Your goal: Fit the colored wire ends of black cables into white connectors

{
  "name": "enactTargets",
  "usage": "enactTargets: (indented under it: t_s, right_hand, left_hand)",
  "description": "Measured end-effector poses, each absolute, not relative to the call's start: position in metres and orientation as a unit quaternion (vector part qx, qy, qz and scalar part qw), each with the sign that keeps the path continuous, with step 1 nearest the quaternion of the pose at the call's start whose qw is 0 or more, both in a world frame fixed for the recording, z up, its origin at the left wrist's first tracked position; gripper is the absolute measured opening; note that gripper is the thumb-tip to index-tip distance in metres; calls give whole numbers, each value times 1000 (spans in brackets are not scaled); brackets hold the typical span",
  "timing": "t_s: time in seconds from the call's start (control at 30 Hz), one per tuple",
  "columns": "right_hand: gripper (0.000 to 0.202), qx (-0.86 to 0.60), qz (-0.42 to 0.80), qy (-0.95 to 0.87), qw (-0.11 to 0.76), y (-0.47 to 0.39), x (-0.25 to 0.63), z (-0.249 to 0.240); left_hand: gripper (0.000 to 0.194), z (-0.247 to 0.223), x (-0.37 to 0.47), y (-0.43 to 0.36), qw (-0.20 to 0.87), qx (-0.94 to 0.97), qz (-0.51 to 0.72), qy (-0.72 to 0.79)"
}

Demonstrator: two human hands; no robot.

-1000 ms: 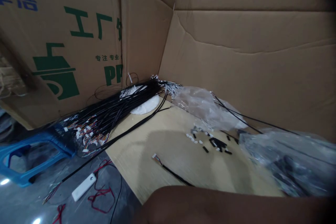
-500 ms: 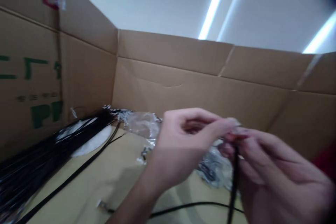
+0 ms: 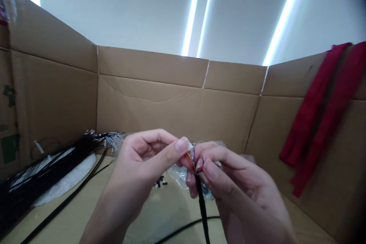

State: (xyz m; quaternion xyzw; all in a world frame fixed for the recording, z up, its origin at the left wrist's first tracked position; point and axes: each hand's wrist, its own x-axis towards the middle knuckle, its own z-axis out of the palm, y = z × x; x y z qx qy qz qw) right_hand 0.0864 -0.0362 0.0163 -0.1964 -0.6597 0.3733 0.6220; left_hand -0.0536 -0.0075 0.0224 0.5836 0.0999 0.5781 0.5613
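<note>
A black cable (image 3: 202, 209) hangs down between my hands, with thin coloured wires (image 3: 191, 159) fanning out of its upper end. A small white connector (image 3: 190, 147) sits at the tip of some wires, pinched between thumb and finger of my left hand (image 3: 148, 160). My right hand (image 3: 243, 183) is closed on a dark reddish wire at the right side of the cable end. Its other fingers curl behind the cable. Part of the wires is hidden by the fingertips.
Cardboard walls (image 3: 154, 103) surround the work surface (image 3: 151, 217). A bundle of black cables (image 3: 65, 164) lies at left over a white round pad (image 3: 71, 185). Small black pieces (image 3: 161, 182) and clear plastic bags (image 3: 180, 175) lie behind my hands. Red cloth strips (image 3: 317, 110) hang at right.
The view has swung right, bringing the red strips in. Both hands appear further left in the picture, and the coloured wires and white connector now show between the fingertips.
</note>
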Motion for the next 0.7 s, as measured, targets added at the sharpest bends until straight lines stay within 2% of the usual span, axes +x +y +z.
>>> enactTargets:
  t_s: [0.17, 0.53, 0.7]
  right_hand:
    - [14, -188, 381, -673, 606, -37, 88, 16]
    - [10, -278, 247, -725, 580, -49, 96, 15]
    - [14, -260, 280, -722, 577, -44, 94, 15]
  left_hand:
    - [21, 25, -54, -15, 564, 592, 564, 113]
    - [22, 24, -63, -16, 534, 641, 528, 158]
    - [21, 24, -61, -20, 540, 622, 544, 162]
